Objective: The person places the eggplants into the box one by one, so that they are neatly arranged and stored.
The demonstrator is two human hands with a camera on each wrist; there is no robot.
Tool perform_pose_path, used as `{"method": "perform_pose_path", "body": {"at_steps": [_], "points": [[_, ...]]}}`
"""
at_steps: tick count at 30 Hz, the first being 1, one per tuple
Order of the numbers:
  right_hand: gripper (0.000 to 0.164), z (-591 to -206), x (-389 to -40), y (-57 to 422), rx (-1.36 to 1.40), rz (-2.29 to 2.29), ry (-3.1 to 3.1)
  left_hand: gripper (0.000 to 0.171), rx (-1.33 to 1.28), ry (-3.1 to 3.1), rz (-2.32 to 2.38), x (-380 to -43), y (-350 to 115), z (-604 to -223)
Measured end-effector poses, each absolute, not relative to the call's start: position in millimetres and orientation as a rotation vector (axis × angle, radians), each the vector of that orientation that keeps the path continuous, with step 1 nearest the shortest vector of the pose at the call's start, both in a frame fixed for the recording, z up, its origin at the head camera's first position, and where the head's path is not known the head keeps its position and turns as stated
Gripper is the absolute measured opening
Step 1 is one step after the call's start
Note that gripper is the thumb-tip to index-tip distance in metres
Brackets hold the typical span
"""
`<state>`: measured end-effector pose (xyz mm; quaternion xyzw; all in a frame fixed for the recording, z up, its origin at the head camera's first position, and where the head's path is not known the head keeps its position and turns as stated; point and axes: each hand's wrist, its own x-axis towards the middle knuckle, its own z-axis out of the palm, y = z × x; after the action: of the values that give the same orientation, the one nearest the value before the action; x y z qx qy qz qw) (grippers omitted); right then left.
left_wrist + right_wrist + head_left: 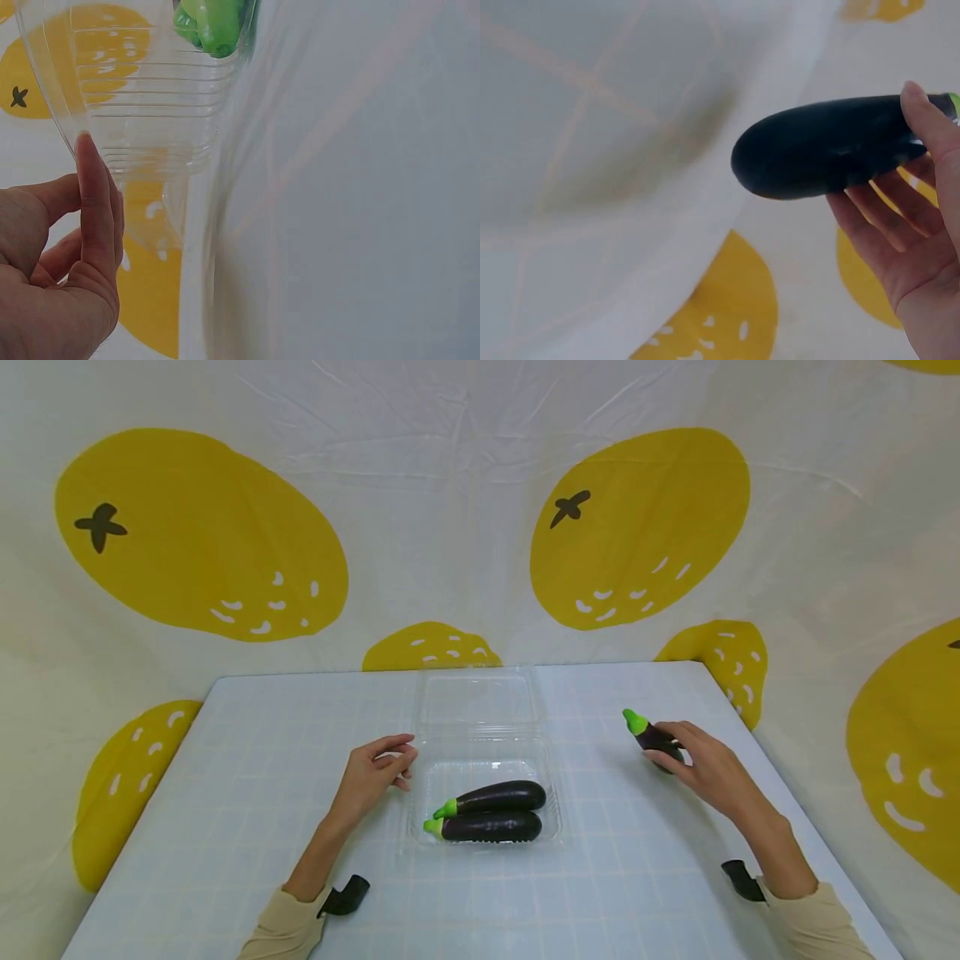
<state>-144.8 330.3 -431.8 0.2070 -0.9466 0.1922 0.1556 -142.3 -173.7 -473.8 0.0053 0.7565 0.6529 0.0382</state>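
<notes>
In the head view, my right hand holds an eggplant above the right part of the table, thumb on one side and fingers on the other. Its green stem end points up and left. The right wrist view shows the dark rounded end of that eggplant sticking out past the fingers. Two more eggplants lie side by side in an open clear plastic clamshell box, stems to the left. At the box's left side is my left hand, fingers loosely bent, one fingertip at the rim.
The box's clear lid lies folded back toward the table's far edge. A pale checked cloth covers the table. Behind it hangs a white curtain with big yellow fruit prints. Black straps sit at the wrists.
</notes>
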Motion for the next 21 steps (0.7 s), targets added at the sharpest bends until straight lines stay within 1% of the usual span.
{"method": "perform_pose_path", "body": {"at_steps": [21], "points": [[0.052,-416.4,-150.7,294.2,0.733,0.630,-2.625,0.041,0.045,2.334,2.007,-143.3,-175.4,-475.6]]}}
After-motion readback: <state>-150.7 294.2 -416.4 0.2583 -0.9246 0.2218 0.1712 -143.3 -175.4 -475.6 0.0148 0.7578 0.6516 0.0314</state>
